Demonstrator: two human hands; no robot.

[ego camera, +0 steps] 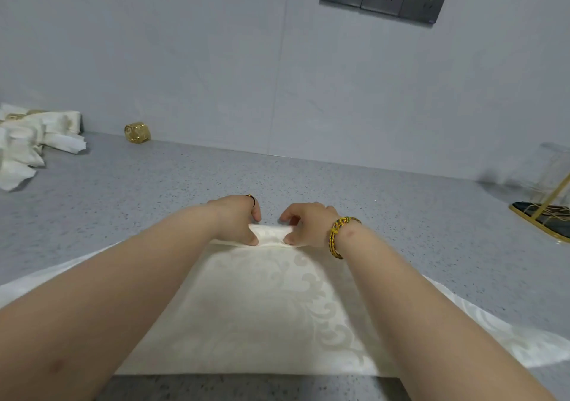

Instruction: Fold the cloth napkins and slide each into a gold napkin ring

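First fold in hand: the left hand point(239, 218) and right hand point(303, 224) both pinch the far edge of the damask napkin point(262, 308) lying flat on the counter point(154, 190); next, I judge, pleat it nearer, then fetch the gold napkin ring point(137, 133) by the wall

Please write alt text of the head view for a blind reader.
The left hand and right hand pinch the far edge of a white napkin on a grey counter. A gold ring and finished napkins lie far left.
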